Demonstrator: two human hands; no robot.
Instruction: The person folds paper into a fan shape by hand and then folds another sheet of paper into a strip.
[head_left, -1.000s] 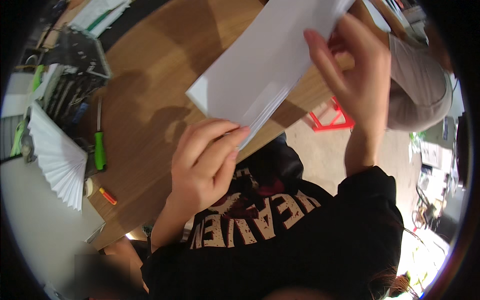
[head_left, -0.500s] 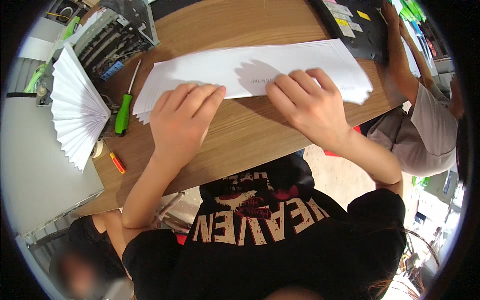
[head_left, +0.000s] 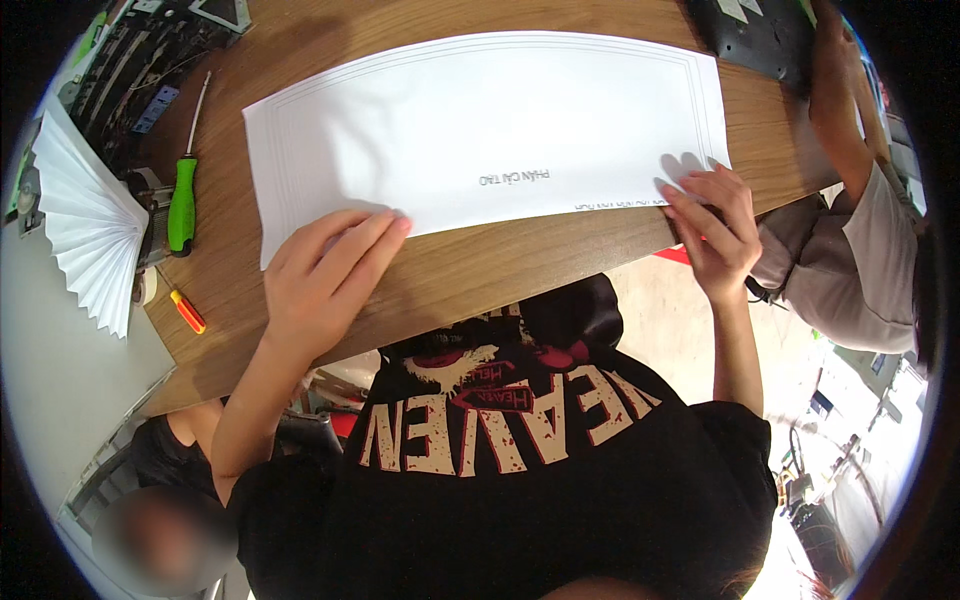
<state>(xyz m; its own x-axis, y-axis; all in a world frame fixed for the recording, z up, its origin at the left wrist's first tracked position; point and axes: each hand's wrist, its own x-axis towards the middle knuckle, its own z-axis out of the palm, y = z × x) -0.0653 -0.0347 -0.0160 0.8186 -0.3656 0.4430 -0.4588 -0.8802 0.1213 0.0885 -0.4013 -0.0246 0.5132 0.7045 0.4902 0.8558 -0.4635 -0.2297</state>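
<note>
A wide white sheet of paper [head_left: 470, 120] lies across the wooden table, its far edge bowed, with thin border lines and a little print near its near edge. Along that near edge, towards the left corner, my left hand [head_left: 325, 280] has its fingers pressed together on the paper. My right hand [head_left: 718, 228] holds the near right corner, fingers bent around the edge. The near edge cuts through a line of print at the right, where the paper looks folded. What lies beneath the sheet is hidden.
At the left stand a pleated white paper fan [head_left: 85, 225], a green-handled screwdriver [head_left: 182, 205], a small orange-and-yellow screwdriver [head_left: 187, 312] and an opened machine [head_left: 125, 75]. A black device [head_left: 755, 40] and another person's arm [head_left: 845, 110] are at the far right. Another person sits lower left.
The paper was a narrower, layered strip with stepped ends; it now shows a broader, flatter face. My hands have moved apart, the right one towards the right corner. The view has shifted too.
</note>
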